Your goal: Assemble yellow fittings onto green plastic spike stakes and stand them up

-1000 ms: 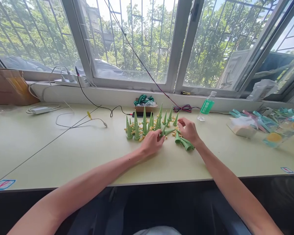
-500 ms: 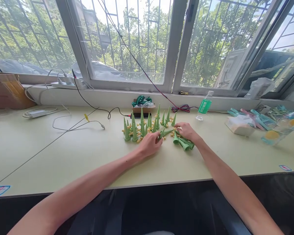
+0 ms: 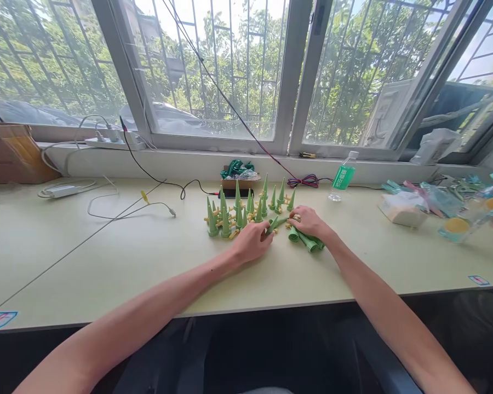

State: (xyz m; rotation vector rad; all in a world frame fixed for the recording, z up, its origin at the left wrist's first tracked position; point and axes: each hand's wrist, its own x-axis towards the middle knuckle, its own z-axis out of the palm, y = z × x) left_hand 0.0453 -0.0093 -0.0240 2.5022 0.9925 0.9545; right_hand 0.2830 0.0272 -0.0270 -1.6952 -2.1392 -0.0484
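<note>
Near the table's middle, my left hand [image 3: 251, 241] is closed around a small green cone [image 3: 273, 224]; its fingers hide part of it. My right hand [image 3: 308, 220] pinches at the end of a green cone lying between the hands; what lies in the fingertips is too small to make out. Below the right hand, several hollow green cones [image 3: 311, 244] lie on their sides, wide ends toward me. Left of and behind my hands stand several upright green cones [image 3: 224, 221], points up, with small yellow pieces [image 3: 233, 234] among them.
Behind the cones are a black phone [image 3: 239, 193] and a small box with green wrapping [image 3: 239, 169]. A water bottle [image 3: 342, 178] stands at back right. A tissue pack [image 3: 402, 209] and clear bottles lie farther right. Cables [image 3: 142, 210] cross the left side of the table [image 3: 148, 279].
My right hand has moved slightly left, toward my left hand. The lying cones under it have shifted a little. My left hand stays almost in place.
</note>
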